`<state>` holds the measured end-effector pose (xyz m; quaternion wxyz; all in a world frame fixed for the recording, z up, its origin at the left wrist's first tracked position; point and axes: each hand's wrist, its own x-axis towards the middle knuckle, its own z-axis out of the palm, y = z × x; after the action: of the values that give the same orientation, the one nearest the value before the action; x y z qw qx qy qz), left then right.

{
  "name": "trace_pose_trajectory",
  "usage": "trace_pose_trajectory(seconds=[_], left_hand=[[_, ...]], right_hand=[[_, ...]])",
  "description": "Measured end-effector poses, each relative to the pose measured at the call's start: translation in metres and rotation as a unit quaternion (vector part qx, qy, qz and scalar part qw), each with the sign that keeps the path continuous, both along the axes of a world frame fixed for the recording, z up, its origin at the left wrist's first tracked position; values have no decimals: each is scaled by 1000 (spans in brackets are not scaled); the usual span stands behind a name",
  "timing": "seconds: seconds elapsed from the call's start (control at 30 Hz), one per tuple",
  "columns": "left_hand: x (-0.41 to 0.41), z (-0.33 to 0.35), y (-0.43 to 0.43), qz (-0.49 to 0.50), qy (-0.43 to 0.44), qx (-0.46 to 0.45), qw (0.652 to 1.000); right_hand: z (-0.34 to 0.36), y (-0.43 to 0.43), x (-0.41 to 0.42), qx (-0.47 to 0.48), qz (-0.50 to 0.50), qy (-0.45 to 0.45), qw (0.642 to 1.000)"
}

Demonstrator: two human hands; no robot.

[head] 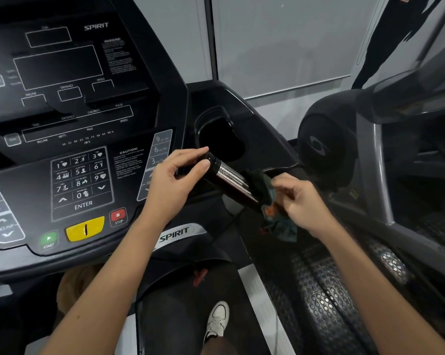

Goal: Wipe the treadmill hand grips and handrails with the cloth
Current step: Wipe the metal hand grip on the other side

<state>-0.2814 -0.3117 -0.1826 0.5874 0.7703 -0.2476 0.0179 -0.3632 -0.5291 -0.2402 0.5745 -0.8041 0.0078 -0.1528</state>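
Note:
A treadmill hand grip [230, 179], black with a ribbed metal sensor band, juts out toward me at the right of the console. My left hand [174, 181] holds its black end cap between thumb and fingers. My right hand [299, 199] pinches a dark green cloth [272, 201] with orange patches, which is wrapped round the lower part of the grip; part of the cloth hangs below my hand. The side handrail [326, 285], black with a dimpled surface, runs back along the lower right.
The console [83, 180] with keypad, yellow safety key, green START and red STOP buttons fills the left. A cup holder [220, 135] sits just behind the grip. A neighbouring machine [385, 155] stands at right. My white shoe [217, 322] is on the belt below.

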Motion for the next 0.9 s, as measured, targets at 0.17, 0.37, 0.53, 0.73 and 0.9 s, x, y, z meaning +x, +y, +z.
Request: trace_pose_trajectory(seconds=[0.17,0.37,0.53,0.73,0.9], left_hand=[[0,-1,-1,-4,4,-11,1000],[1,-1,-1,-7,-8,-17,1000],[0,-1,-1,-5,-7,-13,1000],[-1,-1,-1,-6,-2,-18,1000],[3,-1,-1,-15,-8,-20,1000]], right_hand=[[0,19,-1,-12,-14,-67,998],[14,57,14,-146,-28,-123,981],[-7,44,-1,-241,-41,-144,959],[-5,28,2,-213,-103,-172,956],[27,68,23,-255,-101,-236,932]])
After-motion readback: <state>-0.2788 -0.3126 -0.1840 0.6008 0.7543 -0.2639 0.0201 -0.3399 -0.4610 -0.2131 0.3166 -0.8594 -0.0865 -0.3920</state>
